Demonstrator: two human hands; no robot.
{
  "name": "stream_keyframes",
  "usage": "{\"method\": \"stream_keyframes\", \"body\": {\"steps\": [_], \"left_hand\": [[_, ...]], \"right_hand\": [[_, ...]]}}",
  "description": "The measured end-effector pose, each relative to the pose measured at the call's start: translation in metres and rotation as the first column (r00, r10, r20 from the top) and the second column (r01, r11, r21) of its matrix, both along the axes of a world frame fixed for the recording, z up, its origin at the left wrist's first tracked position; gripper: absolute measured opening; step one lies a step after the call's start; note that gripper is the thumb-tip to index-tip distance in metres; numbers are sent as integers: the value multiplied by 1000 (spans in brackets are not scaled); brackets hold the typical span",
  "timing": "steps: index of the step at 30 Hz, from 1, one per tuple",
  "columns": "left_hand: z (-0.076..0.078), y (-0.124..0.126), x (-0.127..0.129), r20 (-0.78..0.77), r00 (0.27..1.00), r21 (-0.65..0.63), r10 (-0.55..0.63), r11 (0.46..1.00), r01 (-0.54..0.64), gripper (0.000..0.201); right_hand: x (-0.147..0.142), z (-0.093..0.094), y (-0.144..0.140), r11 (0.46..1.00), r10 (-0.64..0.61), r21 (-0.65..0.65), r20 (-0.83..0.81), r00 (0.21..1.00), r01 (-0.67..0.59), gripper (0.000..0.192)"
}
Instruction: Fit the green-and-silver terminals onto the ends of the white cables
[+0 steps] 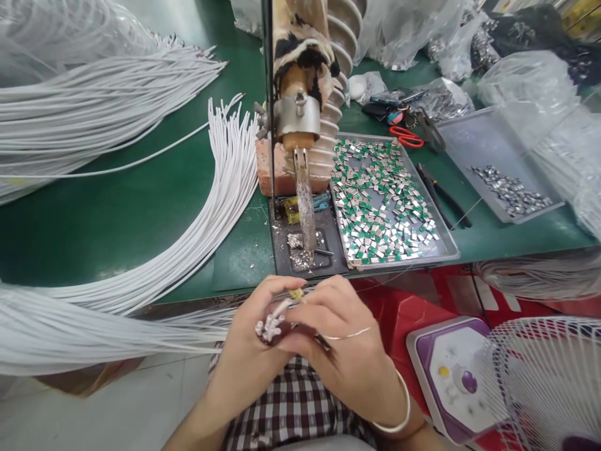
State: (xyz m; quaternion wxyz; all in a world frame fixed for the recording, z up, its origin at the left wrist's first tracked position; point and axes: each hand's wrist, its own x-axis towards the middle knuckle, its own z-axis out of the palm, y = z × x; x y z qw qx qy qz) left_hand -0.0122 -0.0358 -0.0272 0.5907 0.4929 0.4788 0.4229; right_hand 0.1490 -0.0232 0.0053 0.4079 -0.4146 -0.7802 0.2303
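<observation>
Your left hand [248,357] is closed around a small bunch of white wire ends [270,327], which sit just below the edge of the green table [117,213], over your checked lap. Your right hand [342,351] lies against the left one, with its fingers curled in a narrow pinch at the same wire ends; what exactly it pinches is hidden behind the fingers. A thin single wire [350,335] crosses the back of the right hand.

Directly in front of your hands stands the soldering iron [305,200], fixed upright on a stand, with its tip pointing down on a dark plate [300,247] where bits of solder lie. It is between you and the middle of the table. Behind it there is a reddish brick [272,169].

To the left, a big curved bundle of white cables [220,188] runs over the table and down past the edge toward your left hand. More cables are farther left, partly under clear plastic, and their ends are cut off by the frame.

The metal tray [446,247] beside the plate holds many small green and silver pieces [382,200]. A second grey tray [469,144] at the right holds a small heap of silver pieces [511,191]. Between the trays lie dark pliers [439,194], and behind them red-handled scissors [406,136]. A fan [549,382] is low at the right, only partly seen.
</observation>
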Motion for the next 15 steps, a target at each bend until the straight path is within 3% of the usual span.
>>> {"method": "stream_keyframes", "body": {"steps": [3,9,11,15], "left_hand": [[5,0,4,-39,999,36,-6,999,7,54],[17,9,-5,-130,982,164,-136,974,157,28],[20,11,-6,-159,981,264,-110,953,150,14],[22,15,-4,-177,984,381,-37,919,103,19]], "right_hand": [[-6,-1,0,999,40,32,14,999,-41,6],[-6,-3,1,995,-95,-34,-259,961,89,17],[-5,-3,1,991,-130,-58,-352,927,117,20],[0,-1,1,981,-122,-187,-436,891,43,29]]}}
